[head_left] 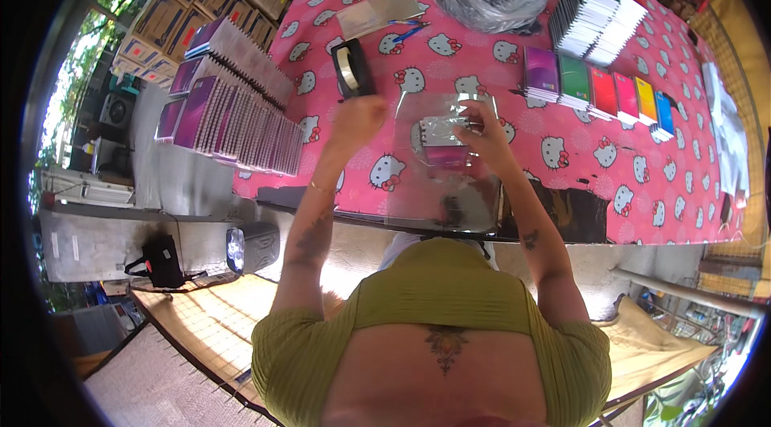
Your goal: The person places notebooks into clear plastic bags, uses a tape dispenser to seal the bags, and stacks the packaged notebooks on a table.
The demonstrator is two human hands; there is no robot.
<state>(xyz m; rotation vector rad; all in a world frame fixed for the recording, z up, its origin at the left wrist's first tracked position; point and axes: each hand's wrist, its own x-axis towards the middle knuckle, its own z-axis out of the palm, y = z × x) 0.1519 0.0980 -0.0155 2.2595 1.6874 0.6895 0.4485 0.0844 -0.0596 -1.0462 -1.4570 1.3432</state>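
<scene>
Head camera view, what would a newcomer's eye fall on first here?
Probably the bright pink cat-print tablecloth, spread across the middle of the view. On its right side, a row of small notebooks in purple, green, red, pink, yellow and blue stands out, while purple spiral-bound notebooks stand stacked at left. Near the centre, the right hand is over shiny clear plastic beside a small purple-and-white notebook.
</scene>
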